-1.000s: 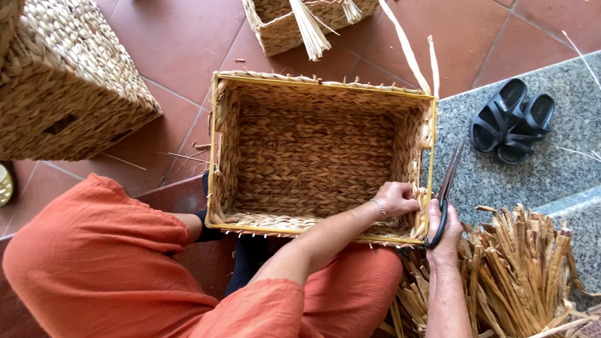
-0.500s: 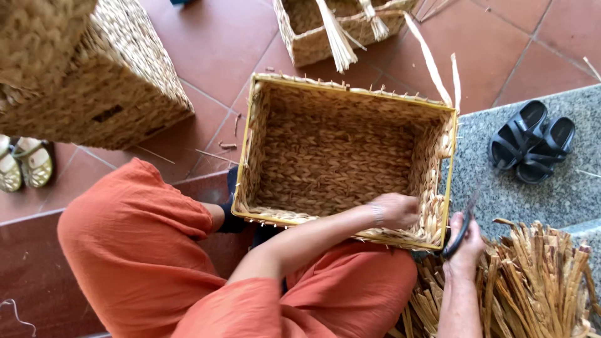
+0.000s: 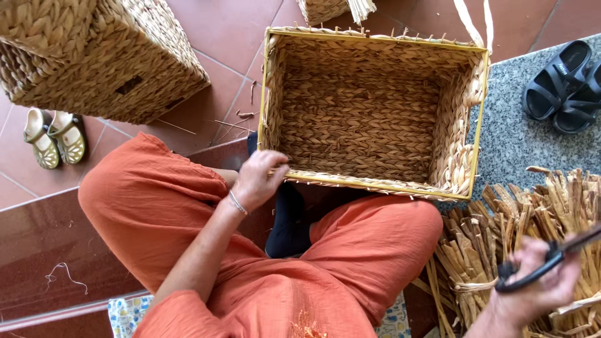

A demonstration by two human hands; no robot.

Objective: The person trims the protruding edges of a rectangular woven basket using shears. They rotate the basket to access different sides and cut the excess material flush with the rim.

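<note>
Left hand (image 3: 260,178): forearm extended forward, wrist bent, fingers loosely curled, palm down. Right hand (image 3: 538,285): low at right edge, fingers closed in a grip, partly blurred.

A rectangular woven basket (image 3: 369,112) of tan plaited fibre is set upright and open on the floor, empty inside, its yellow-edged near rim touched at the left corner. Black-handled scissors (image 3: 544,263) are held tilted above a bundle of dried stalks.
</note>
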